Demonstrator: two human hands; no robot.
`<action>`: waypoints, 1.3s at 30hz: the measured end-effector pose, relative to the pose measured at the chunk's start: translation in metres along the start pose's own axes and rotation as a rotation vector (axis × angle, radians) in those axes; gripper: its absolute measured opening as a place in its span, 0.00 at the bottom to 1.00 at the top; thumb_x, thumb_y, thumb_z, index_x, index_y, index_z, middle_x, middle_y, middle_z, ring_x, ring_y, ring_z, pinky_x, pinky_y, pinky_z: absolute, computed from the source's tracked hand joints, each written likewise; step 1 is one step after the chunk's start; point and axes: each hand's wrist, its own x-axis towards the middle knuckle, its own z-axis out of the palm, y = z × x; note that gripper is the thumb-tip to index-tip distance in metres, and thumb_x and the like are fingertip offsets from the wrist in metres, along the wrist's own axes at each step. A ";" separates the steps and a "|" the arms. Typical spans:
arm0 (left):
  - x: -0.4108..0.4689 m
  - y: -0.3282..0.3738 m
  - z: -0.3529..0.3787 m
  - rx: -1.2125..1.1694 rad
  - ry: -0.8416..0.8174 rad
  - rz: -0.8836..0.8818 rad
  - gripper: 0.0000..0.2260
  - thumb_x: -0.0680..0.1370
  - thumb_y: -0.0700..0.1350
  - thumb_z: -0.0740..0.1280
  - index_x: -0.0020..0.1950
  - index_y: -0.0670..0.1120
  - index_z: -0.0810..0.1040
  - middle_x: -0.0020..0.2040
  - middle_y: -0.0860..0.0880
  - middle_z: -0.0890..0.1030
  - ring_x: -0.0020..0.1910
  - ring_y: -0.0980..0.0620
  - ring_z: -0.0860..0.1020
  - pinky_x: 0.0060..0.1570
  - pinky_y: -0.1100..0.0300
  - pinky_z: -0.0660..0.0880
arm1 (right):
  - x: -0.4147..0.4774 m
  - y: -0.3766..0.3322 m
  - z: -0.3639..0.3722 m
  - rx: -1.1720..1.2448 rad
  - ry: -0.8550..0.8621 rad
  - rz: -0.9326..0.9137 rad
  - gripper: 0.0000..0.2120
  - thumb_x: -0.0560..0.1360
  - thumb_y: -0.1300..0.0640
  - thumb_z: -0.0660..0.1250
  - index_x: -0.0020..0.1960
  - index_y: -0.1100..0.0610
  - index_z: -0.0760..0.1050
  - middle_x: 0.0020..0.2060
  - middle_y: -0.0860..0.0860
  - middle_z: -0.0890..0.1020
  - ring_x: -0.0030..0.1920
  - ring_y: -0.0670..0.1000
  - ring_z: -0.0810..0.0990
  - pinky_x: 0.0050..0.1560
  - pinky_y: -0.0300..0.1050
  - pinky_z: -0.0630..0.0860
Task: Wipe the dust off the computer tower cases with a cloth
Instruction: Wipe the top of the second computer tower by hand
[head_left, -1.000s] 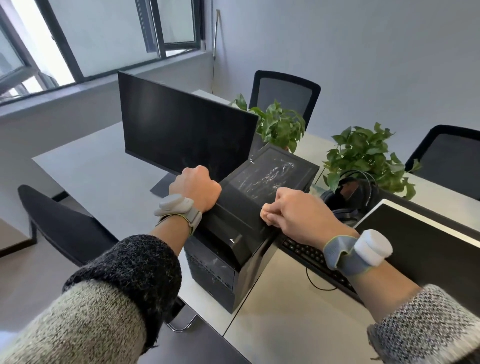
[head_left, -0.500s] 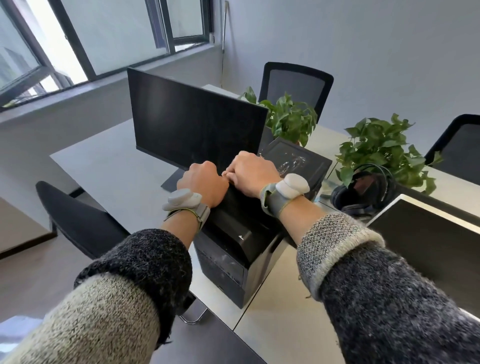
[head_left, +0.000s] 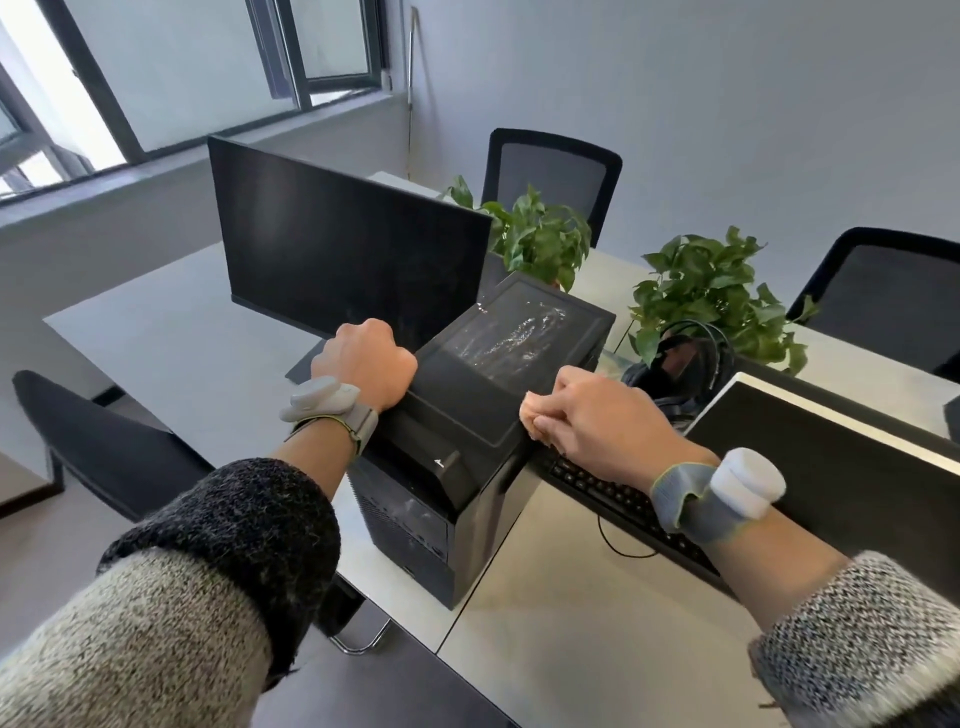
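A black computer tower (head_left: 470, 400) stands upright on the white desk (head_left: 156, 338), its top panel streaked with wet smears at the far end. My left hand (head_left: 363, 358) grips the tower's upper left edge, fingers curled over it and hidden. My right hand (head_left: 597, 415) rests at the top's right edge and pinches a small pale cloth (head_left: 529, 410), most of which is hidden in my fist.
A dark monitor (head_left: 337, 239) stands left of the tower. To the right are a second monitor (head_left: 831, 467), a black keyboard (head_left: 623, 501) and headphones (head_left: 680, 364). Two potted plants (head_left: 540, 234) (head_left: 711, 291) sit behind. Black chairs (head_left: 550, 171) (head_left: 104, 441) surround the desk.
My right hand has swept the cloth from beside my left hand across the tower's top to its right edge. My left hand has kept its grip.
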 end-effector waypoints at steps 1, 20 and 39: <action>0.001 -0.001 0.001 0.001 0.005 0.003 0.08 0.75 0.47 0.62 0.45 0.49 0.81 0.45 0.45 0.79 0.42 0.40 0.77 0.44 0.50 0.78 | 0.005 0.000 0.000 -0.005 -0.009 -0.001 0.12 0.85 0.43 0.61 0.60 0.42 0.82 0.50 0.48 0.73 0.51 0.54 0.80 0.45 0.48 0.73; 0.004 0.003 0.000 0.068 0.004 -0.009 0.07 0.76 0.46 0.63 0.46 0.48 0.81 0.42 0.46 0.77 0.36 0.45 0.74 0.39 0.52 0.75 | 0.156 -0.065 0.019 0.193 0.074 0.071 0.09 0.81 0.48 0.66 0.52 0.49 0.84 0.56 0.49 0.79 0.53 0.58 0.82 0.47 0.50 0.74; 0.002 0.002 -0.001 0.048 -0.011 -0.035 0.07 0.76 0.46 0.63 0.46 0.48 0.81 0.43 0.46 0.78 0.36 0.46 0.74 0.39 0.53 0.72 | 0.032 -0.003 0.001 0.100 -0.023 0.037 0.10 0.83 0.45 0.65 0.47 0.42 0.82 0.43 0.42 0.69 0.49 0.51 0.79 0.50 0.51 0.76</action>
